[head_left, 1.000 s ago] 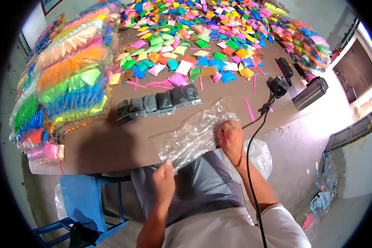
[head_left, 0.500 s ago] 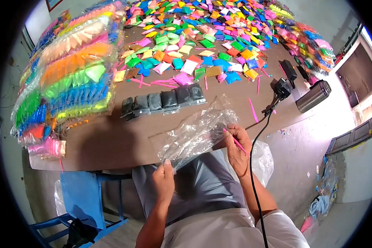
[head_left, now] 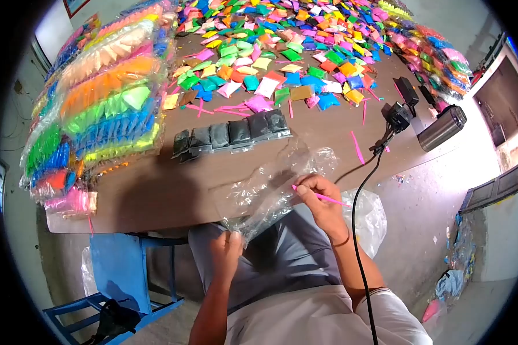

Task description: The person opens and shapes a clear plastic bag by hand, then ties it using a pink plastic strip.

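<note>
My left hand [head_left: 227, 251] pinches the lower left corner of a clear plastic bag [head_left: 265, 198] at the table's front edge. My right hand [head_left: 322, 201] is closed on a thin pink stick [head_left: 331, 200], its fingertips at the bag's right side. The bag looks crumpled, with nothing seen inside it. Just beyond the bag, a row of several black packets [head_left: 230, 133] lies on the table.
Colourful small packets [head_left: 270, 52] cover the back of the table [head_left: 138, 195]. Bagged packets [head_left: 109, 103] are stacked at left, more [head_left: 431, 57] at right. A steel flask [head_left: 442, 128], a black cable [head_left: 355, 230] and a blue chair [head_left: 120, 267] are nearby.
My right hand has turned, swinging the pink stick nearer to level, and its fingers have moved a little left along the bag. The bag's right part has shifted shape. The view has moved slightly.
</note>
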`<state>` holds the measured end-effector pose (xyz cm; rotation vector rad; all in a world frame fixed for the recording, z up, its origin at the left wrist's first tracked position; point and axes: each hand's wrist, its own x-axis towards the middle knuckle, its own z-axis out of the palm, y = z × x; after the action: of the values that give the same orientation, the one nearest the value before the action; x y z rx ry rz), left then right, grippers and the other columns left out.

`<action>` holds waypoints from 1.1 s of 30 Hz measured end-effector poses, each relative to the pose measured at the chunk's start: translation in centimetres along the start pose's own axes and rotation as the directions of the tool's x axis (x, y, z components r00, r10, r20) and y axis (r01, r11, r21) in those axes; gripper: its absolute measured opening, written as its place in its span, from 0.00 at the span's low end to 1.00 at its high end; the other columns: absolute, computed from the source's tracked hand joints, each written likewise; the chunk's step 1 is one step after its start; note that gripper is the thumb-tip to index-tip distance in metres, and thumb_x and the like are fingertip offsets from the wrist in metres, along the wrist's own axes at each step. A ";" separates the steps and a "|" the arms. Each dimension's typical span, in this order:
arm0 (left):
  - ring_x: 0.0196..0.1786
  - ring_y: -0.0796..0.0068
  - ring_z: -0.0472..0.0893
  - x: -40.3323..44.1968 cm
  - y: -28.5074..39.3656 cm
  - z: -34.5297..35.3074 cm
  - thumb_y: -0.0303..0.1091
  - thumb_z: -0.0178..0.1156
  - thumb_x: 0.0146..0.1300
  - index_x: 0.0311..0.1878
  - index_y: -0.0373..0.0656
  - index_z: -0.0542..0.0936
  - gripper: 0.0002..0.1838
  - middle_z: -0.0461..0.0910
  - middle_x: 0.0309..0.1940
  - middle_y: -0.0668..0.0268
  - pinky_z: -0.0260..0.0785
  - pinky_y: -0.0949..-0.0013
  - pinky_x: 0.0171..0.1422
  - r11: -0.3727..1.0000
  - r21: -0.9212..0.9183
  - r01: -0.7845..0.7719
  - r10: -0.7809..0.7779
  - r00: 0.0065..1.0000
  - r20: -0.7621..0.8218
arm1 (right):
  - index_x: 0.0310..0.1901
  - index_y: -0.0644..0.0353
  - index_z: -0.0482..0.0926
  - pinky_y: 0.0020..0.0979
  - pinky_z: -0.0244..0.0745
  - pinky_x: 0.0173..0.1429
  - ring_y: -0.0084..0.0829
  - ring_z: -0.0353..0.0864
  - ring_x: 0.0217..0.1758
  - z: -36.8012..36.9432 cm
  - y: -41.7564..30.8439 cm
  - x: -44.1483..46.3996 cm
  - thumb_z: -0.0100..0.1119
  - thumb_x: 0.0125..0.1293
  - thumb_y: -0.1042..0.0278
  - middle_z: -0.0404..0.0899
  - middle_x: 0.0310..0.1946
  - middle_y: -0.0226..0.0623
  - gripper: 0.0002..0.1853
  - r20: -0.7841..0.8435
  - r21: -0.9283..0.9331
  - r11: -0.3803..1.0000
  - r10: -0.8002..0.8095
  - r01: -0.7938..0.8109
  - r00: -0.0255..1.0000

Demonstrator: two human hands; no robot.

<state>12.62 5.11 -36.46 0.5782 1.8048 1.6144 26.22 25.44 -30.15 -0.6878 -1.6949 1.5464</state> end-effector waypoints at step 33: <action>0.20 0.84 0.66 0.1 2.1 0.3 0.50 0.52 0.71 0.25 0.43 0.74 0.22 0.72 0.20 0.70 0.58 0.76 0.20 0.976 -0.201 -0.088 0.060 0.988 -0.141 | 0.23 0.59 0.69 0.35 0.69 0.43 0.29 0.71 0.31 -1.2 2.8 -4.7 0.51 0.59 0.76 0.73 0.23 0.33 0.08 0.004 0.762 0.635 0.192 -0.128 0.981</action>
<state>12.57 5.66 -34.40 0.4560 1.6977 1.9046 29.73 22.84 -33.64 -0.4291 -0.7692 2.1130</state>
